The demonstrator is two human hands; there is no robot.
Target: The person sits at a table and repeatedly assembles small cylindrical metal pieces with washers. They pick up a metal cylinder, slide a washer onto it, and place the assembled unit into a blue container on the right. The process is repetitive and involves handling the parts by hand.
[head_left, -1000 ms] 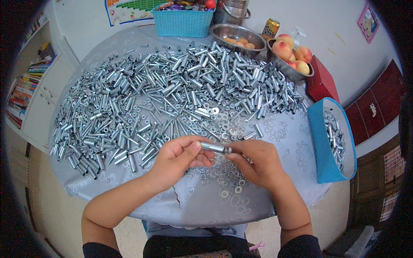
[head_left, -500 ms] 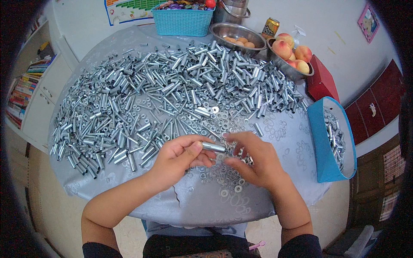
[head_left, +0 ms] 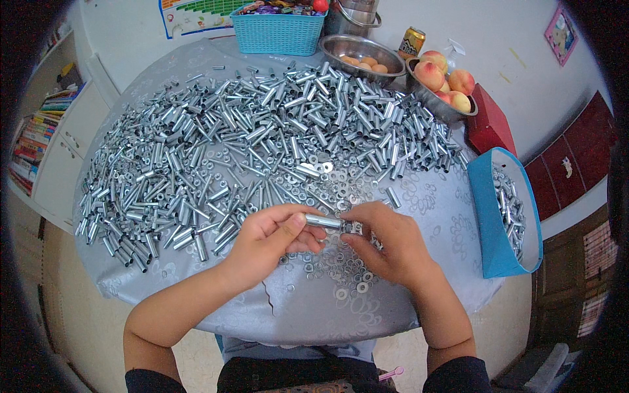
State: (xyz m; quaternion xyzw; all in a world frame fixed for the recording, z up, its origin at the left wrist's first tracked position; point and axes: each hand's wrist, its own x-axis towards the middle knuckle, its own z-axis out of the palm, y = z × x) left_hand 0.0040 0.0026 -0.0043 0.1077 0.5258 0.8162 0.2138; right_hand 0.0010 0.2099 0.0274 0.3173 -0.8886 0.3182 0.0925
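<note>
Near the front middle of the table, my left hand [head_left: 265,243] is closed around a shiny metal expansion bolt [head_left: 321,221], its thumb pressed along the sleeve. The bolt lies roughly level, its far end pointing right. At that right end, the thumb and forefinger of my right hand [head_left: 392,243] close around a small dark nut or washer part, which the fingers partly hide. Beneath and between both hands, many loose washers [head_left: 341,295] and nuts are scattered. Beyond them spreads a wide heap of metal sleeves and bolts [head_left: 295,108].
A blue fabric bin [head_left: 483,223] holding metal pieces stands at the right edge. Along the back are a light-blue basket [head_left: 278,34], a steel bowl of eggs [head_left: 341,47], a drink can [head_left: 411,42], a bowl of peaches [head_left: 426,101] and a red box [head_left: 488,121].
The fingers of my right hand have closed in on the bolt's right end, having stood spread around it before. My left hand with the bolt has barely shifted, slightly left.
</note>
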